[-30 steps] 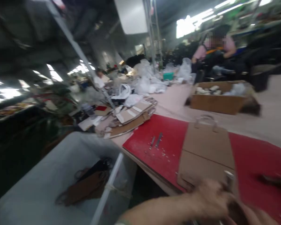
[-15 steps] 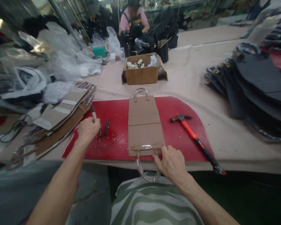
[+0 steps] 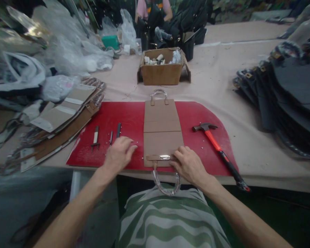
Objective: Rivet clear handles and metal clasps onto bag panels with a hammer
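Observation:
A tan handbag panel lies flat on a red mat. It has a plastic-wrapped handle at each end and a strap with a shiny metal plate near its front edge. My right hand grips the panel's front right corner, fingertips by the strap's end. My left hand is over the mat left of the panel, thumb apart from the fingers, holding nothing I can see. Beyond it lie a thin metal punch and a dark flat bar. A pronged tool with a pale handle lies further left.
A claw hammer rests at the mat's right, its handle past the table edge. Tan panels are stacked left, dark ones right. Behind the mat stands a cardboard box of small parts. A person sits beyond black bags.
My left hand has let go of the pale-handled pronged tool, now lying on the mat, and moved right toward the panel. My right hand has shifted slightly up to the strap's end.

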### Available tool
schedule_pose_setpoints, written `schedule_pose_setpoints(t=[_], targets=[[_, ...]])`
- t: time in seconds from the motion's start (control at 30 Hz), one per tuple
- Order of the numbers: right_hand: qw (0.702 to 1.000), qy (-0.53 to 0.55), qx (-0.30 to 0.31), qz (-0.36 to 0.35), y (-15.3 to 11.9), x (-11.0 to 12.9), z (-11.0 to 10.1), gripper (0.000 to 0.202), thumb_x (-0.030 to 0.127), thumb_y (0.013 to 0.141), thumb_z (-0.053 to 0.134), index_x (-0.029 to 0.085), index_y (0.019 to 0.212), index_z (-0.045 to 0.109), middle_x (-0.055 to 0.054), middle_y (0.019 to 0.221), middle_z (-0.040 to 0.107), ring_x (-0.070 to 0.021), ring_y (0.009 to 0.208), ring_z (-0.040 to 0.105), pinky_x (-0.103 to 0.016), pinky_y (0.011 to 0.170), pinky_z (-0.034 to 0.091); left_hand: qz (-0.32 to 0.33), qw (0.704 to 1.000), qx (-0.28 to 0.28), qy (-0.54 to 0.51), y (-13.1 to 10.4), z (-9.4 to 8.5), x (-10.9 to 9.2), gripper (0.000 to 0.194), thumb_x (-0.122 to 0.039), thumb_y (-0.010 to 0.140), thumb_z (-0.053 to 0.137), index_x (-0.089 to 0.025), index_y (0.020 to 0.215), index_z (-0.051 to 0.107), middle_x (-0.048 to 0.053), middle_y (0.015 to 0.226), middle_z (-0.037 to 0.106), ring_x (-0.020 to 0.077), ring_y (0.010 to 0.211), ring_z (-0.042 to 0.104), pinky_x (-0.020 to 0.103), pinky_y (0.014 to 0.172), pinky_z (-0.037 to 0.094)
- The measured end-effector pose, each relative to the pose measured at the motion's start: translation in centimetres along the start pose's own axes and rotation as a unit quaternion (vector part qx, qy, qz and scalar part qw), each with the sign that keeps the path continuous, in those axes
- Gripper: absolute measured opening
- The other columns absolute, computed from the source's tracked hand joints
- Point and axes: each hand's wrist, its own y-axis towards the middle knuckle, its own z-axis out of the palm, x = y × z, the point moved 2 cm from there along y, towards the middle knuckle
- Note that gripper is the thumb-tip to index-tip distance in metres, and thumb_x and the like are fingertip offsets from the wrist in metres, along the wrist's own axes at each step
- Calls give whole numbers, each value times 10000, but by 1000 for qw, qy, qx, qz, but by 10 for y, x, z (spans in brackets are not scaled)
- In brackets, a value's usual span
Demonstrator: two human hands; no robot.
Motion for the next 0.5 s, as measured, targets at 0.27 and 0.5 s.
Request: schedule_pose_setpoints(t=[0.27, 0.5], targets=[[985, -95, 68, -123, 18, -1, 4, 131, 237, 952, 482, 168, 910, 585, -88, 897, 585, -214, 783, 504, -317, 657, 340, 203, 972, 117, 34, -4, 45, -85, 99, -194, 912, 515, -162, 853, 587, 87, 878, 576, 243, 831, 527, 364, 712, 448], [969, -59, 81, -224, 13, -15, 4, 156, 140, 933, 461, 173, 993, 601, -83, 952, 575, -196, 790, 466, -310, 701, 353, 285, 952, 109, -29, -9, 39, -58, 198, -85, 913, 427, -136, 969, 610, 90, 915, 610, 210, 836, 543, 328, 739, 472]])
